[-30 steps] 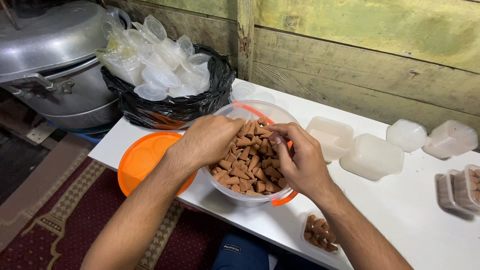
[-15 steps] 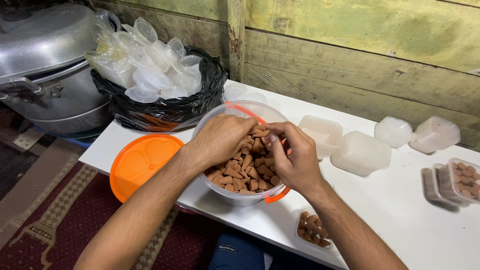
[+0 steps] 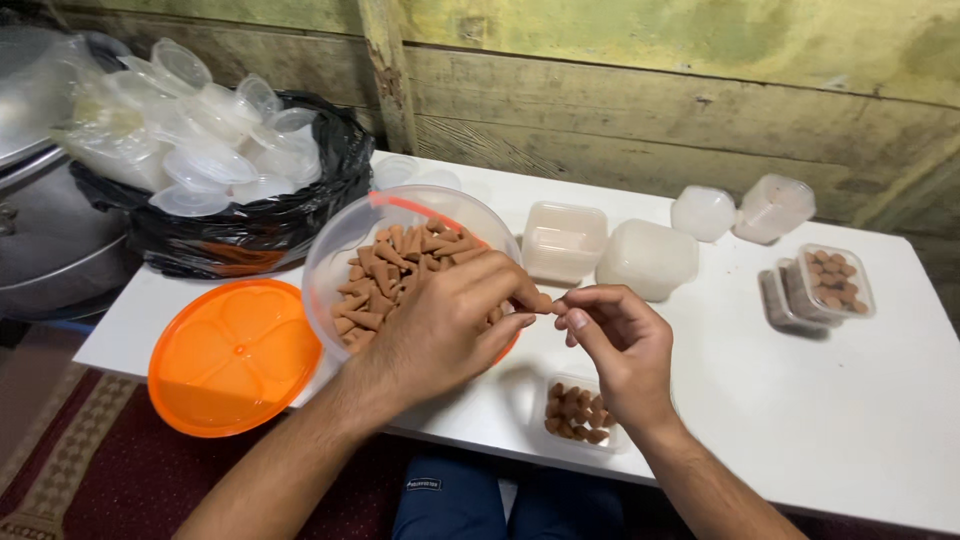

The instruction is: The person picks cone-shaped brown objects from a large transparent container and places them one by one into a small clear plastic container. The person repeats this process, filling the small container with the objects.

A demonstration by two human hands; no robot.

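A clear round tub [image 3: 345, 235] with an orange rim stands on the white table [image 3: 820, 400], full of small brown cone-shaped pieces [image 3: 385, 265]. My left hand [image 3: 450, 325] hovers over the tub's right edge, fingers pinched on one brown piece. My right hand [image 3: 615, 345] is just to its right, thumb and forefinger meeting the same piece at its tip. Below my right hand sits a small clear container [image 3: 578, 415] partly filled with brown pieces.
An orange lid [image 3: 232, 355] lies at the table's left front. A black bag [image 3: 250, 225] holds several clear empty containers. Upturned empty containers [image 3: 645, 255] and filled stacked ones [image 3: 825, 285] sit right. A metal pot [image 3: 50, 200] stands left; wooden wall behind.
Both hands have come out of the tub and shifted right, now pinching a piece between them above the small container.
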